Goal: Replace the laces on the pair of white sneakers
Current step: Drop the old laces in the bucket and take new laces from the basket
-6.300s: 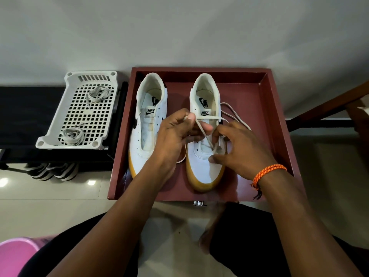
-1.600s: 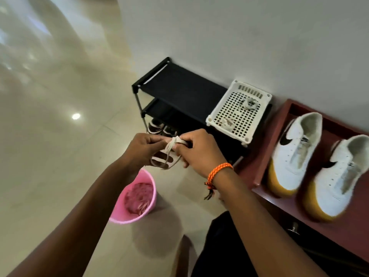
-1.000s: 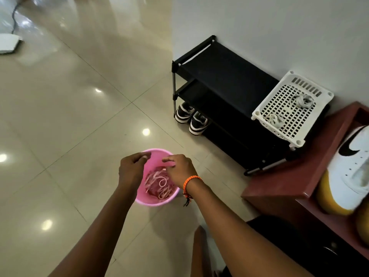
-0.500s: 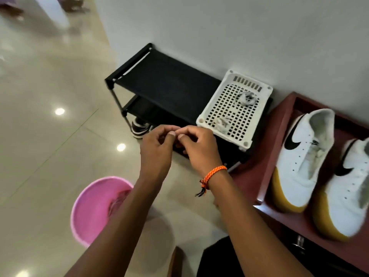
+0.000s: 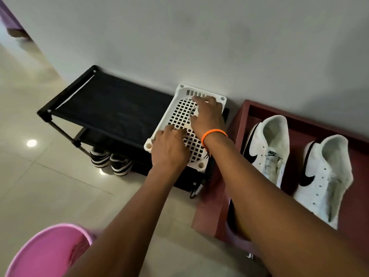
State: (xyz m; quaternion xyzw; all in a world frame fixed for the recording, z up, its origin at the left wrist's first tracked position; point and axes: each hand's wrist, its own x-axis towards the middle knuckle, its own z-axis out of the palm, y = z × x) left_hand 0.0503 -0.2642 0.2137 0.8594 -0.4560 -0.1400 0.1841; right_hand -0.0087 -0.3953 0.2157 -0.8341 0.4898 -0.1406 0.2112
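Observation:
Two white sneakers with black swooshes, one on the left [image 5: 268,144] and one on the right [image 5: 327,176], lie without laces in a maroon tray [image 5: 242,124]. A white perforated basket [image 5: 175,114] sits on a black shoe rack. My right hand [image 5: 207,116] reaches over the basket's far end, its fingers arched over a coiled white lace bundle [image 5: 191,113] of which only a loop shows by the thumb. My left hand [image 5: 169,148] covers the basket's near part with curled fingers. What lies under it is hidden.
The black shoe rack [image 5: 111,104] stands against the wall, with black-and-white striped shoes [image 5: 110,159] below it. A pink bucket [image 5: 46,250] stands on the tiled floor at the bottom left. The maroon tray's near corner [image 5: 207,222] lies under my right forearm.
The old lace went into the pink bucket. Both hands then rose empty and moved right, and they have now dropped onto the white basket.

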